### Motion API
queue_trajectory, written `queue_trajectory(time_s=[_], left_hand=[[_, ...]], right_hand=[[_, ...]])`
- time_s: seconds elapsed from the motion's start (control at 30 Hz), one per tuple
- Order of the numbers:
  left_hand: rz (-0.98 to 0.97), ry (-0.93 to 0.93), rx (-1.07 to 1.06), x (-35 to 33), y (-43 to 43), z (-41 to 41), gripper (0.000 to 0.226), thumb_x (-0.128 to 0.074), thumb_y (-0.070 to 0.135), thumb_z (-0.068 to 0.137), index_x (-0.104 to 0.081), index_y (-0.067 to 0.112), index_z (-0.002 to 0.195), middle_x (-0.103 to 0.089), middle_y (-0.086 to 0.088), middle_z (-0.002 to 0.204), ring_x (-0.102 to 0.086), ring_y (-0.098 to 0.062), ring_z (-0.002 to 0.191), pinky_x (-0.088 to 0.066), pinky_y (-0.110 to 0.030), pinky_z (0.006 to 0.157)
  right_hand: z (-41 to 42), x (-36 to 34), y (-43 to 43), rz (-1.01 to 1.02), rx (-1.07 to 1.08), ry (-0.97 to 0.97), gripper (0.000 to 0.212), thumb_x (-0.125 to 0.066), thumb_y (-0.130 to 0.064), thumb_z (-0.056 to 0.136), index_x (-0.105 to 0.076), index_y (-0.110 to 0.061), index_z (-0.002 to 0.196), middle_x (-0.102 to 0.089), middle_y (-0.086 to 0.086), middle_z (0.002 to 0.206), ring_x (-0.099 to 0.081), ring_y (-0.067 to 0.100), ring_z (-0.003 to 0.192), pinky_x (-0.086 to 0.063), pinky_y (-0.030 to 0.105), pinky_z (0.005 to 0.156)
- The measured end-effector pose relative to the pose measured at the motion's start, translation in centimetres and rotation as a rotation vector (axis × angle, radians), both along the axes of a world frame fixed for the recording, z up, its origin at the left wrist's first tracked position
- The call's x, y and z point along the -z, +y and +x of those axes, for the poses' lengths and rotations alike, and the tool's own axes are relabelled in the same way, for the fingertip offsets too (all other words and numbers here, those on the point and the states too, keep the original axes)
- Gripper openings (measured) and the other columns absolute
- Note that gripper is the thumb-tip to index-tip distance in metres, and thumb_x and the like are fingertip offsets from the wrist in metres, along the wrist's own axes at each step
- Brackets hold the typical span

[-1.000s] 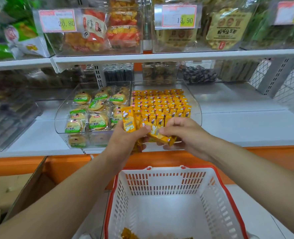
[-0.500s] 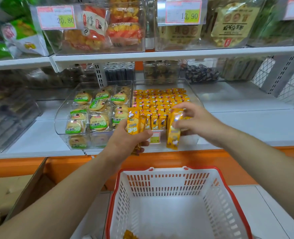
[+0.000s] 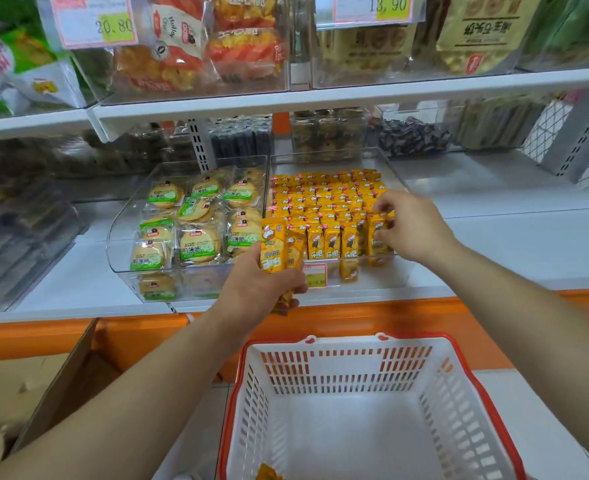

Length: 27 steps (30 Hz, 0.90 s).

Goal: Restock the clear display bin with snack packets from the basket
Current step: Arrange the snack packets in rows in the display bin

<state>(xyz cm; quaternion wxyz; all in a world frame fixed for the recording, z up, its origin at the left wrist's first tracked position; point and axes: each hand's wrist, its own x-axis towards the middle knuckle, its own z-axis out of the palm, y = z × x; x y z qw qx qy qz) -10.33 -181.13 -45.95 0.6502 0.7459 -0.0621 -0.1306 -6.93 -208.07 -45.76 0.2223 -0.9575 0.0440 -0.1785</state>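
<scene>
Snack packets (image 3: 324, 206) question: where are the yellow ones, and what's each grip up to? (poster 1)

Most of them stand upright in tight rows inside the clear display bin (image 3: 386, 277) on the white shelf (image 3: 494, 244), filling it side to side. The left hand (image 3: 258, 289) has its grip wrapped round a small bunch (image 3: 274, 251) of the same packets, fingers curled closed on them. It holds them upright just in front of the bin's front-left corner, above the shelf's orange edge (image 3: 407, 317). The lower ends of the bunch poke out under the hand. (poster 2)

And the right one? (poster 1)

The right hand (image 3: 412, 226) is at the bin's front-right corner, thumb and fingertips pinched on one packet (image 3: 378, 237) at the end of the front row, right against its neighbours. Can't tell if that one is resting on the bin floor. (poster 2)

Room to move? (poster 1)

The bin's left wall sits right against a second clear bin of round biscuits (image 3: 196, 220), so that side is tight. A strip of bin floor shows behind the last row. To the right of the bin it's flat white shelf. The upper shelf (image 3: 320, 95) overhangs the back. Below the edge, between the forearms, sits the white basket (image 3: 348, 337) with the red rim, well apart from both hands. Something orange-yellow (image 3: 267, 472) lies at its near edge, too cropped to tell what. (poster 2)
</scene>
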Motion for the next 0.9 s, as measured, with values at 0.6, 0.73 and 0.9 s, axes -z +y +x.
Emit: queue_trajectory(time_s=[0.6, 0.73, 0.9], left_hand=[[0.017, -0.014, 0.072, 0.4, -1.0, -0.3, 0.025, -0.074, 0.010, 0.089, -0.064, 0.016, 0.110, -0.077, -0.009, 0.088, -0.074, -0.038, 0.091, -0.058, -0.061, 0.080], [0.002, -0.019, 0.111, 0.0, -1.4, -0.8, 0.025, -0.074, 0.009, 0.089, -0.064, 0.016, 0.111, -0.078, -0.010, 0.093, -0.074, -0.041, 0.093, -0.057, -0.062, 0.083], [-0.075, -0.020, 0.216, -0.4, -1.8, -1.8, 0.028, -0.073, 0.009, 0.087, -0.066, 0.015, 0.113, -0.078, -0.013, 0.098, -0.076, -0.030, 0.093, -0.060, -0.045, 0.075]], right_hand=[[-1.8, -1.2, 1.2, 0.106, -0.090, 0.111, 0.030, -0.076, -0.028, 0.083, -0.068, -0.020, 0.111, -0.067, -0.001, 0.105, -0.064, 0.017, 0.088, -0.047, 0.024, 0.070], [-4.6, -3.0, 3.6, 0.533, -0.246, 0.183, 0.019, -0.071, -0.030, 0.089, -0.069, -0.025, 0.108, -0.070, 0.002, 0.089, -0.068, 0.009, 0.072, -0.052, 0.023, 0.066], [-7.0, -3.1, 6.7, 0.729, -0.401, 0.343, 0.018, -0.065, -0.032, 0.094, -0.061, -0.040, 0.110, -0.066, 0.018, 0.104, -0.067, 0.013, 0.064, -0.057, 0.027, 0.061]])
